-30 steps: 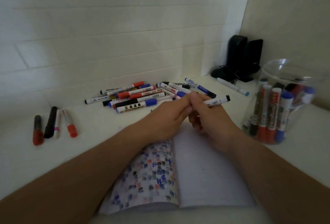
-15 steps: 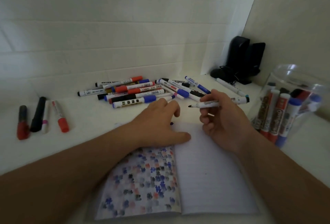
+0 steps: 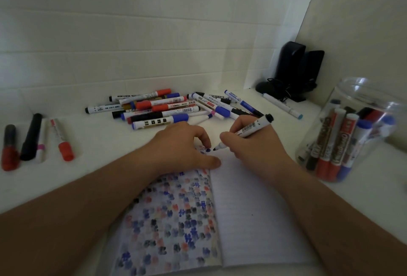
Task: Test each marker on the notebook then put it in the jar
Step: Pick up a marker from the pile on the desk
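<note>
At the centre of the table (image 3: 105, 143) my right hand (image 3: 253, 143) pinches a white marker (image 3: 251, 129) like a pen, uncapped, its dark tip down at the top of the notebook (image 3: 248, 214) beside the spine; I cannot tell whether the tip touches the paper. The marker slants up toward 2 o'clock, a black cap on its rear end. My left hand (image 3: 182, 146) rests on the upper edge of the left page, thumb laid flat toward the spine, fingers curled down onto the paper; whether they hold anything I cannot tell. The left page is covered in blue, red and black test blots; the right page is lined and nearly bare.

At 12 o'clock from my hands lies the pile of markers (image 3: 174, 109), crossed over one another, with red, blue and black caps. One white marker with a teal end (image 3: 283, 105) lies alone at 1 o'clock. At 3 o'clock stands the clear jar (image 3: 361, 90), markers leaning inside it, well apart from my right hand with bare table between. At 9 o'clock four more markers (image 3: 36, 141) lie side by side. Two black speakers (image 3: 297, 68) with a tangle of cable fill the far corner at 1 o'clock, behind the lone marker
</note>
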